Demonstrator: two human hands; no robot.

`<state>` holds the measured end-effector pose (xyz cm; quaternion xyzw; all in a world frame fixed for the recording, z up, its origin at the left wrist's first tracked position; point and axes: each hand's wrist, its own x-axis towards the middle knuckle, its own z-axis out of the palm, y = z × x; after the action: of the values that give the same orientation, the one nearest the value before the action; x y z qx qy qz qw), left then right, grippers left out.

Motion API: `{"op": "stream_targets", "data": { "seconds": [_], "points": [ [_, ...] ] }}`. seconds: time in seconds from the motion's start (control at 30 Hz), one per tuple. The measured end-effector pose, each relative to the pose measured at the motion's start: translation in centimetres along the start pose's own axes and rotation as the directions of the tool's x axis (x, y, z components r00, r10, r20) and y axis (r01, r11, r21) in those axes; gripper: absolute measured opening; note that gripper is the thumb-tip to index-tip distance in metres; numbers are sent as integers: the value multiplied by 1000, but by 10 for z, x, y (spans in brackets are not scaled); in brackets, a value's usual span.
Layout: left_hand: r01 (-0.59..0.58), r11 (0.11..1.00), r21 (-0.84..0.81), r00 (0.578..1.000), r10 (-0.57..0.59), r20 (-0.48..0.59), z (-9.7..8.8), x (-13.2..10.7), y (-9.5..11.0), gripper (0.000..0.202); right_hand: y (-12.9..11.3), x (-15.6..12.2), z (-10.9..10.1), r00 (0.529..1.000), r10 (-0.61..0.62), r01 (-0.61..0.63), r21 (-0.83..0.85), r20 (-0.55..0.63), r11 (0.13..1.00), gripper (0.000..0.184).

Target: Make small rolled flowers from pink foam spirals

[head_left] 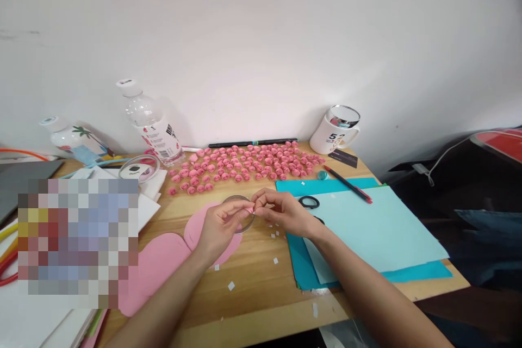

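Observation:
My left hand (222, 224) and my right hand (283, 211) meet above the wooden table (261, 277), fingertips pinched together on a small pink paper piece (250, 208). A clear tape roll (240, 217) sits just under my left fingers. Below my left hand lies a pink paper sheet (163, 266) with rounded lobes. Behind my hands, several small pink paper roses (244, 166) are spread in rows across the table.
Light and dark blue paper sheets (367, 234) lie at the right, with black scissors (309, 202) and a red pen (348, 184) on them. A white mug (334, 133), two plastic bottles (153, 125), a black pen (253, 143) and white paper scraps are about.

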<state>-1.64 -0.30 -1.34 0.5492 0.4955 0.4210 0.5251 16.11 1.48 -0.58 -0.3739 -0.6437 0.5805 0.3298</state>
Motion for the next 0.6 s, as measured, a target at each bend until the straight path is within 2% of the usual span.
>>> {"op": "stream_targets", "data": {
  "seconds": [0.13, 0.37, 0.6],
  "points": [
    [44, 999, -12, 998, -43, 35, 0, 0, 0, 18, 3, 0, -1, 1000, 7, -7, -6, 19, 1000, 16],
    [91, 995, -32, 995, -90, 50, 0, -1, 1, 16, 9, 1, 1, 1000, -12, 10, -103, -16, 995, 14],
    [139, 989, -47, 990, -137, 37, 2, -2, 4, 18, 1, 0, 3, 996, -73, 61, -225, -44, 973, 9]
  ]
}}
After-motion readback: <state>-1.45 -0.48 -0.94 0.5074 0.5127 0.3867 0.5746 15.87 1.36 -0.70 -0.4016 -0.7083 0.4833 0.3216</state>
